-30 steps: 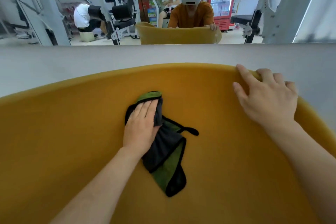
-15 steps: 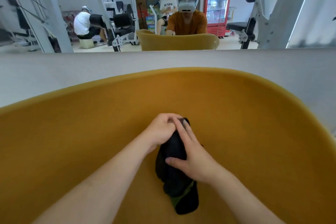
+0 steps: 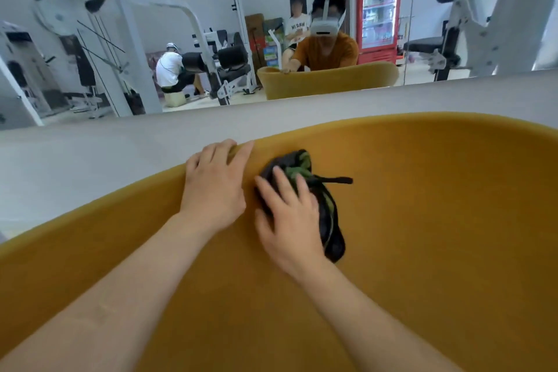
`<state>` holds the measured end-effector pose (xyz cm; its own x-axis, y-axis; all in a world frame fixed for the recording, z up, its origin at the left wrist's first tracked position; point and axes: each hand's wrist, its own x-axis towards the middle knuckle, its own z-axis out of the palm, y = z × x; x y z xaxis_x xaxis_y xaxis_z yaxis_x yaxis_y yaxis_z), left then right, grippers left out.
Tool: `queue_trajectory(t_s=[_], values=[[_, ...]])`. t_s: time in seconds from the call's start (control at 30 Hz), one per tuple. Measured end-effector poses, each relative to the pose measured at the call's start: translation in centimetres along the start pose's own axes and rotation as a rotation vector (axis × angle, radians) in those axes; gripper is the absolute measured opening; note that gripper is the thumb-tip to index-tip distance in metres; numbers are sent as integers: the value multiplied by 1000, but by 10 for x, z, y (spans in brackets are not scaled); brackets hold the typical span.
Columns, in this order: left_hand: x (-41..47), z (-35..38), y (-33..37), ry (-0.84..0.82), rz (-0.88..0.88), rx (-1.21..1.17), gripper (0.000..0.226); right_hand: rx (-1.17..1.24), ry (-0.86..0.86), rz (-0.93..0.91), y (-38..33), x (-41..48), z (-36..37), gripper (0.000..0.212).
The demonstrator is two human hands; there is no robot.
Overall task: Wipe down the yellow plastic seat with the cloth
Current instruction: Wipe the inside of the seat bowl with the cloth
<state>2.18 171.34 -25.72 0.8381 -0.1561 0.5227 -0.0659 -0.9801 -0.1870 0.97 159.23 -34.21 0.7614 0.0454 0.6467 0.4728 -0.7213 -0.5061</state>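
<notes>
The yellow plastic seat (image 3: pixel 422 220) fills the lower view, its curved rim running across the middle. A dark cloth with green edging (image 3: pixel 327 217) lies bunched on the seat's inner back, just below the rim. My right hand (image 3: pixel 290 217) presses on the cloth with spread, fairly straight fingers and covers its left part. A thin strap of the cloth sticks out to the right. My left hand (image 3: pixel 214 184) sits right beside it, with its fingers curled over the seat's rim.
Behind the seat runs a pale grey wall strip (image 3: pixel 90 160), with a large mirror (image 3: pixel 211 24) above it. The mirror reflects gym machines, a red drinks fridge (image 3: pixel 379 3), seated people and the seat itself.
The cloth passed from my left hand to my right hand. My left hand moved up to the rim. My right hand pushed the cloth up to just below the rim.
</notes>
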Motion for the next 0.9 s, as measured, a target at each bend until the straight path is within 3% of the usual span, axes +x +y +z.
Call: queue_trajectory(t_s=[0.1,0.2,0.27,0.33,0.47,0.53,0.67,0.8,0.83,0.9], values=[[-2,1,-5,11,28,0,74,-182,-87,-164,-21,-20,35,67],[-6,8,-2,32,24,50,80,-431,-81,-412,28,4,9,66],[-5,11,0,54,7,28,82,-556,-86,-273,76,25,-29,57],[-4,15,0,57,2,2,83,-575,-92,15,99,34,-57,58],[-3,17,1,72,-7,-17,87,-312,-59,315,77,35,-41,62],[-3,18,3,82,-27,-16,88,-167,-58,298,54,34,-22,64],[1,20,5,111,-40,-14,90,-105,-108,-35,14,21,12,70],[0,21,-2,97,5,3,99,-354,6,-362,55,41,-5,56],[0,21,-2,89,17,2,102,-437,41,-360,80,47,-16,53],[0,22,-1,81,14,-17,106,-406,136,-91,111,53,-38,48]])
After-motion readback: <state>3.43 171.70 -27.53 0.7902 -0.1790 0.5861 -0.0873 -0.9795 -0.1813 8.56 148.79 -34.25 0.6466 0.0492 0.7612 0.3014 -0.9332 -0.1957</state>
